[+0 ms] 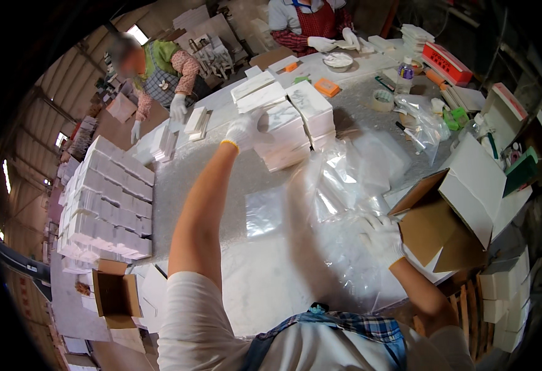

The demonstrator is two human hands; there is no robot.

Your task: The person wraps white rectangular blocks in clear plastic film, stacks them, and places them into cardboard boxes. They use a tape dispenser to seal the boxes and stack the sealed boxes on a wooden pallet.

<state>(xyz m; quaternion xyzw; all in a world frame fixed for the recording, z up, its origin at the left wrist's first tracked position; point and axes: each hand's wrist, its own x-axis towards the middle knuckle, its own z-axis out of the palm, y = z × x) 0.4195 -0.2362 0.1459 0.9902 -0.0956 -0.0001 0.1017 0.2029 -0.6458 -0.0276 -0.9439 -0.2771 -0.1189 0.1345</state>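
Note:
My left hand (244, 131), in a white glove with a yellow cuff, reaches to the left side of a stack of white, grey-veined marble tiles (281, 137). Its fingers are apart and rest against the stack's upper corner, partly blurred. A second tile stack (311, 106) stands close on the right, and more white tiles (260, 93) lie just behind. My right hand (383, 238), also gloved, has its fingers stretched over crumpled clear plastic bags (345, 179), beside an open carton (441, 222). Flat clear plastic (264, 212) lies between my arms.
Tall rows of white tiles (107, 201) stand at the left, above a small open box (116, 294). Two co-workers in gloves are across the table; one handles pieces near a bowl (338, 60). A bottle (405, 75), a tape roll (382, 100) and a red box (446, 63) occupy the far right.

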